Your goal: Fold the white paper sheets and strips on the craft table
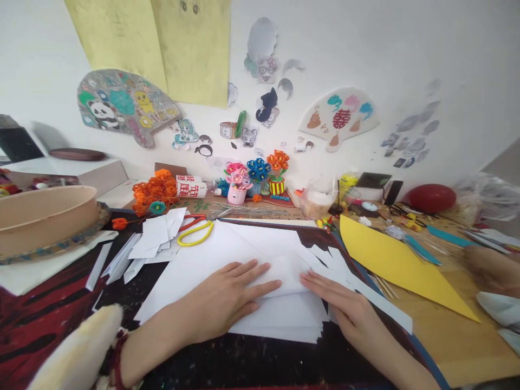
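White paper sheets [284, 319] lie stacked on a dark board in front of me. On top, a sheet appears folded over, its upper layer [284, 271] between my two hands. My left hand [231, 295] rests flat on the paper with its fingers spread. My right hand [341, 300] touches the right side of the folded part with its fingertips, fingers stretched out and close together. Scissors with a yellow handle [195, 234] lie at the paper's upper left edge; their blades point away. Cut white paper pieces [154, 238] are piled left of the scissors.
A round tan container [44, 216] stands at left. Pipe-cleaner flowers in pots [236, 194] line the back by the wall. A yellow sheet [398, 271] lies at right on a wooden table. A blurred hand [491, 265] of another person shows at far right.
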### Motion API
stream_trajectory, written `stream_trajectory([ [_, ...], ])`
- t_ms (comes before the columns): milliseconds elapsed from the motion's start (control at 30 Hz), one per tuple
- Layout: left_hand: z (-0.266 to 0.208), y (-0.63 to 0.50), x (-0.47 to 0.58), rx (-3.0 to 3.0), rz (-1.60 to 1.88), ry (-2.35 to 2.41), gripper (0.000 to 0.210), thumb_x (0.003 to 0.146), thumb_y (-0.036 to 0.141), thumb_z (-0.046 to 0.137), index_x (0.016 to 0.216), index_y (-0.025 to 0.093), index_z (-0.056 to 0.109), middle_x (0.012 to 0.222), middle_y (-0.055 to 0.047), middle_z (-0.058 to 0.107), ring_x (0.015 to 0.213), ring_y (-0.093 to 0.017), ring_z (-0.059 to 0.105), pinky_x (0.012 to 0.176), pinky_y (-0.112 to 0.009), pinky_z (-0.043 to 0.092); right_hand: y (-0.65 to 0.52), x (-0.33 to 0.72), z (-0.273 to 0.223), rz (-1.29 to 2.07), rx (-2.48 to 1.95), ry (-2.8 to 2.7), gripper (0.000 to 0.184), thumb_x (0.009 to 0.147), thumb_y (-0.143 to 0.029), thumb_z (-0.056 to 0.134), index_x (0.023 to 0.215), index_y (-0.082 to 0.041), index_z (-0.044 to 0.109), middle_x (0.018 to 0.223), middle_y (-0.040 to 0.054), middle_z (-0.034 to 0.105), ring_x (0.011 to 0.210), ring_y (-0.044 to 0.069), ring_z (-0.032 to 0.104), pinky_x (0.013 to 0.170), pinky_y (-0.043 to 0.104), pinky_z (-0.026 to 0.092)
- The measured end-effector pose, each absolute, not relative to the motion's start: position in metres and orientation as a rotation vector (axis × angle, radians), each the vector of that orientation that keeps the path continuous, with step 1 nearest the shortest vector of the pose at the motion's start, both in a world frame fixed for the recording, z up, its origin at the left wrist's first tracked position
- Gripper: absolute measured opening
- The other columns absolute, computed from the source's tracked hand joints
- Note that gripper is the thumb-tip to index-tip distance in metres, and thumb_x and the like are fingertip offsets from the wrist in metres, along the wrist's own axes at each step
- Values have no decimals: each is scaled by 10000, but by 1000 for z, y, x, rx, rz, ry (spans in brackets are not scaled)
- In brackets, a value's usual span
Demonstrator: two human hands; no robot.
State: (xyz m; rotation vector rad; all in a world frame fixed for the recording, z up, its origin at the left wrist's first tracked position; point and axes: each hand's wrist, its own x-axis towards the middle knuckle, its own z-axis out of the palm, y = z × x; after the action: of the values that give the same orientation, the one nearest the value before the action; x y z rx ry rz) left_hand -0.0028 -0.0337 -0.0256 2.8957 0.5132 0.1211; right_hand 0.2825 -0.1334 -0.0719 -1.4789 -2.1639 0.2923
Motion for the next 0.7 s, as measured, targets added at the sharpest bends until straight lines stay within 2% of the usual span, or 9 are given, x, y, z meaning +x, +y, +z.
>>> stream_trajectory([
  [167,-27,-23,-3,2927,83,506,478,983,377,358,1453,374,269,1539,-22,254,1399,-260,271,1109,-452,277,-132,284,-80,260,-1569,-2134,554,897,-66,336,1379,-308,459,1400,-8,494,1309,179,433,1071,400,405],
  [300,-29,-18,-3,2920,88,547,472,987,386,341,1452,382,261,1538,-12,260,1411,-250,242,1120,-463,239,-132,278,-78,2,-1592,-2085,474,942,-169,387,1396,-295,438,1470,2,401,1360,217,355,1099,444,362],
  [400,-28,-16,-2,2903,76,537,470,988,403,328,1452,376,265,1536,-15,264,1413,-248,236,1127,-468,219,-131,266,-73,-139,-1530,-2166,499,941,-155,387,1423,-285,394,1490,-1,364,1377,215,321,1110,430,351],
  [567,-27,-8,-1,2869,84,525,472,979,463,300,1442,370,302,1533,-16,276,1412,-251,240,1136,-482,185,-130,245,-71,-63,-1485,-2335,543,929,-199,444,1453,-271,324,1452,8,414,1321,204,418,1053,373,439],
  [700,-31,1,-2,2828,124,500,466,975,478,297,1431,385,318,1533,-3,278,1415,-240,235,1141,-485,165,-131,239,-75,104,-1556,-2262,518,939,-219,428,1444,-284,335,1454,3,405,1330,212,402,1066,401,421],
])
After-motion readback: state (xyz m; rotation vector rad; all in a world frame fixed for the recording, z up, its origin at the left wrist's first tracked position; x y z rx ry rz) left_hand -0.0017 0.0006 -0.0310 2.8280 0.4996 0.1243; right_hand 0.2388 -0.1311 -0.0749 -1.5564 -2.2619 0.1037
